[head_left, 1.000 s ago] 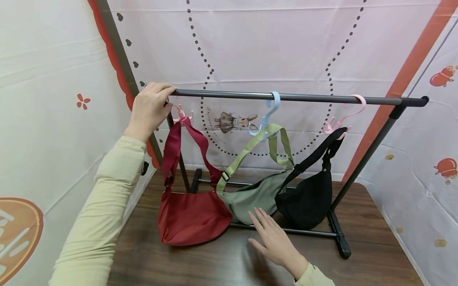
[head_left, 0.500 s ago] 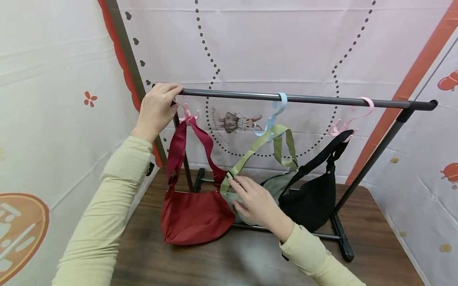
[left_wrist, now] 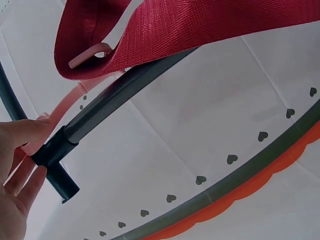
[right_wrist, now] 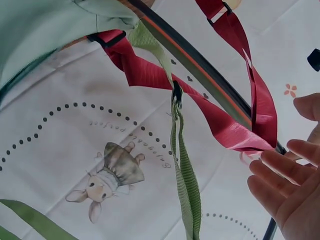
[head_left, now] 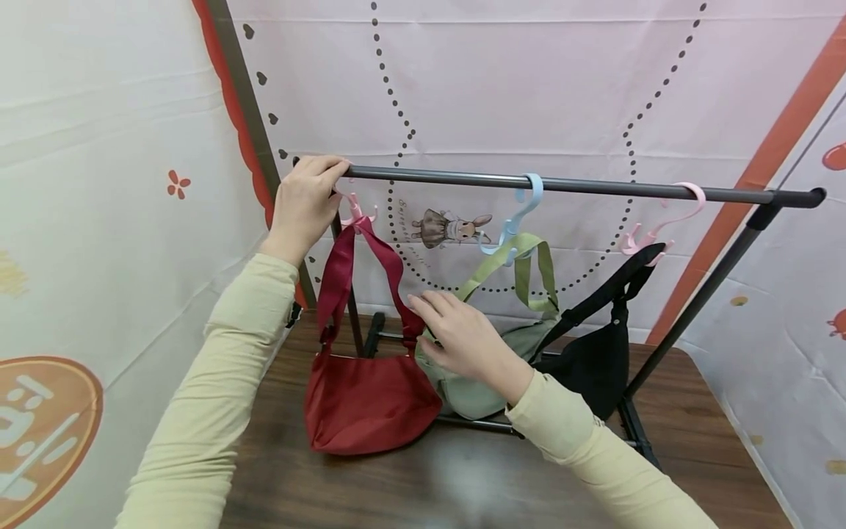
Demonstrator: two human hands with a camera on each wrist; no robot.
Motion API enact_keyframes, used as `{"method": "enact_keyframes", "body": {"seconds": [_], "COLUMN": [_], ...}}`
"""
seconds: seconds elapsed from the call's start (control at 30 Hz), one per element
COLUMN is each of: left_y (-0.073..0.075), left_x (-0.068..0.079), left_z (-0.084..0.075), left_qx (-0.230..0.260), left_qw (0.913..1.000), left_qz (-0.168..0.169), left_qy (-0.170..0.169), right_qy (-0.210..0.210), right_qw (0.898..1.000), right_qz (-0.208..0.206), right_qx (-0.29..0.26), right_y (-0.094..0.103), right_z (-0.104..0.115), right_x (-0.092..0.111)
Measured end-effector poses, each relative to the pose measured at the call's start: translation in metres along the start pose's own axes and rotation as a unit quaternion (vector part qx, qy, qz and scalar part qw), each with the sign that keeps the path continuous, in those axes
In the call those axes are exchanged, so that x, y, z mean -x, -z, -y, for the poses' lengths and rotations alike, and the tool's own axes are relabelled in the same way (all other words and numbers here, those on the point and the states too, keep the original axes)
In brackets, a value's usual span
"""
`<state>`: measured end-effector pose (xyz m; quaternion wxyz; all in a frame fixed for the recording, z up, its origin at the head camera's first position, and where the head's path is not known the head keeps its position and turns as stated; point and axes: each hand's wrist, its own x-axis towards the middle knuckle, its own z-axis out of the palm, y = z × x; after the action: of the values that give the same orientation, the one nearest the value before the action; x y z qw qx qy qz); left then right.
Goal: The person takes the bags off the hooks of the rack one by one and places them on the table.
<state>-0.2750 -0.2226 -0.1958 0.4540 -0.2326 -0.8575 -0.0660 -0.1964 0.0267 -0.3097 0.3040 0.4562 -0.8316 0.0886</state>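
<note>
My left hand (head_left: 304, 206) is at the left end of the black rack's top bar (head_left: 449, 177). In the left wrist view its thumb lies on a pink hook (left_wrist: 64, 106) where the hook goes over the bar, with the fingers round the other side. The red bag (head_left: 370, 404) hangs from that hook by its strap (right_wrist: 220, 125). My right hand (head_left: 469, 338), fingers loosely extended and holding nothing, is in front of the sage-green bag (head_left: 465, 397), fingertips beside the red strap. It partly hides the green bag and its light green strap (head_left: 485, 270).
A blue hook (head_left: 534, 192) carries the green bag mid-bar. Farther right, another pink hook (head_left: 698, 197) holds a black bag (head_left: 601, 367). The rack stands on a brown wooden table (head_left: 687, 441), with printed cloth walls (head_left: 515, 81) around it.
My right hand has risen leftward from low in front of the green bag towards the red strap. The left hand stays at the bar's left end; the whole view has shifted slightly.
</note>
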Motion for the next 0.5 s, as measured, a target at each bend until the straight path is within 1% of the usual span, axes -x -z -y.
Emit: {"method": "enact_keyframes", "body": {"seconds": [0.2,0.33,0.5], "left_y": [0.001,0.0,-0.001], "left_x": [0.0,-0.001,0.0], "left_z": [-0.002,-0.004,-0.005], "left_qx": [-0.004,-0.002,-0.002], "left_qw": [0.9999,0.9998,0.9998], "left_qz": [-0.003,-0.007,-0.007], "left_qy": [0.01,0.016,0.02], "right_qy": [-0.021,-0.043,-0.084], "right_qw": [1.0,0.999,0.996], "right_qz": [-0.005,-0.015,-0.026], "right_qx": [0.02,0.014,-0.004], "right_y": [-0.006,-0.014,-0.024], "right_z": [-0.005,-0.007,-0.006], "right_x": [-0.02,-0.035,-0.056]}}
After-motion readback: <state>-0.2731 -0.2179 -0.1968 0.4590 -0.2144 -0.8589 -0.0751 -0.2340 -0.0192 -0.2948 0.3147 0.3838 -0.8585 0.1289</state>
